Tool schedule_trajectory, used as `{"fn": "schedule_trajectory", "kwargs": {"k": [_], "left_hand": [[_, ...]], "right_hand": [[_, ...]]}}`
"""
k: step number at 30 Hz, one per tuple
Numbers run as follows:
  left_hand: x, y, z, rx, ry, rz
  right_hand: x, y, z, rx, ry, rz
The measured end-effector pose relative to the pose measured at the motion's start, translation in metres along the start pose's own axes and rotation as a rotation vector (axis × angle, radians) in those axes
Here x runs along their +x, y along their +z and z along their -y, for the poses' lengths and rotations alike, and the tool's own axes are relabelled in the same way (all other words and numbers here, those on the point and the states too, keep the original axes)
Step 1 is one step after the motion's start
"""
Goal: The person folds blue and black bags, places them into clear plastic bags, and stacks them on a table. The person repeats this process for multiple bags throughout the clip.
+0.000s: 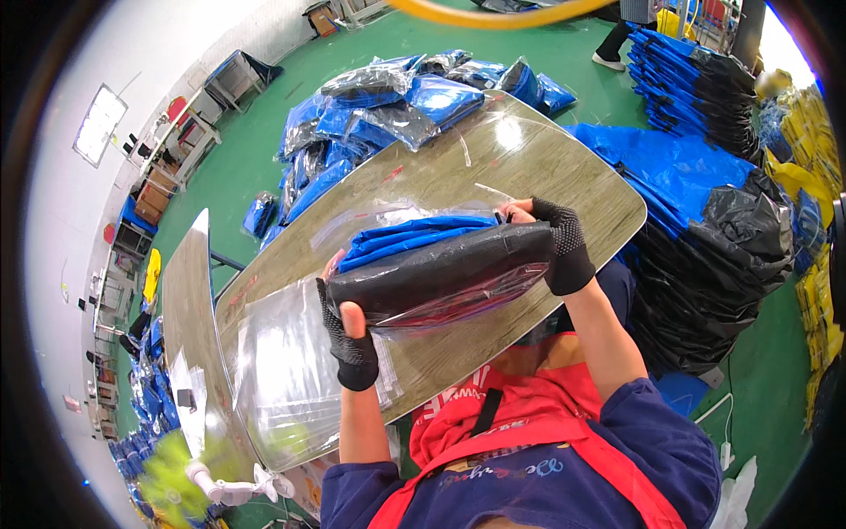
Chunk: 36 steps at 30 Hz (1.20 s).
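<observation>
Above the wood-grain table (423, 370), a folded bundle of black and blue sheet material (443, 264) is held, with clear plastic film wrapped round its lower side. My left hand (347, 330), in a black dotted fingerless glove, grips its left end, thumb on the black face. At the right end, my right hand (558, 244) in a matching glove holds the bundle near its top corner; some of its fingers are hidden. Flat clear plastic bags (281, 364) lie stacked on the table below and left of my left hand.
Bagged blue-and-black bundles (370, 112) are piled beyond the table's far edge. Large blue and black sheets (720, 264) heap at the right, near a folded stack (687, 86). A clip-on fan (192, 469) stands at lower left. Another person's leg (611, 46) shows at top right.
</observation>
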State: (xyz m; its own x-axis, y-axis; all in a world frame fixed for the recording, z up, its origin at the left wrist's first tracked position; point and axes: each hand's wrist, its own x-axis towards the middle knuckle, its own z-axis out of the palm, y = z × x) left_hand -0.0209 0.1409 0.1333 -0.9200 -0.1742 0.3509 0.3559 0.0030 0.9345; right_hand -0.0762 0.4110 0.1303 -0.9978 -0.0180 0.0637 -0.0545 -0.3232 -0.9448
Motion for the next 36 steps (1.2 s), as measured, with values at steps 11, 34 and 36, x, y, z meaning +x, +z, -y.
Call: {"fn": "schedule_trajectory", "kwargs": {"k": [11,34,36], "left_hand": [[0.002,-0.007,-0.043,0.164,-0.067,-0.272],[0.019,-0.067,0.027,-0.201,-0.356,-0.155],[0.020,-0.071,0.041,-0.285,-0.319,-0.178]], "right_hand": [[-0.012,0.021,0.051,-0.117,-0.329,-0.058],[0.024,0.037,-0.027,-0.565,-0.254,0.294],[0.054,0.023,-0.049,-0.851,-0.302,0.101]]}}
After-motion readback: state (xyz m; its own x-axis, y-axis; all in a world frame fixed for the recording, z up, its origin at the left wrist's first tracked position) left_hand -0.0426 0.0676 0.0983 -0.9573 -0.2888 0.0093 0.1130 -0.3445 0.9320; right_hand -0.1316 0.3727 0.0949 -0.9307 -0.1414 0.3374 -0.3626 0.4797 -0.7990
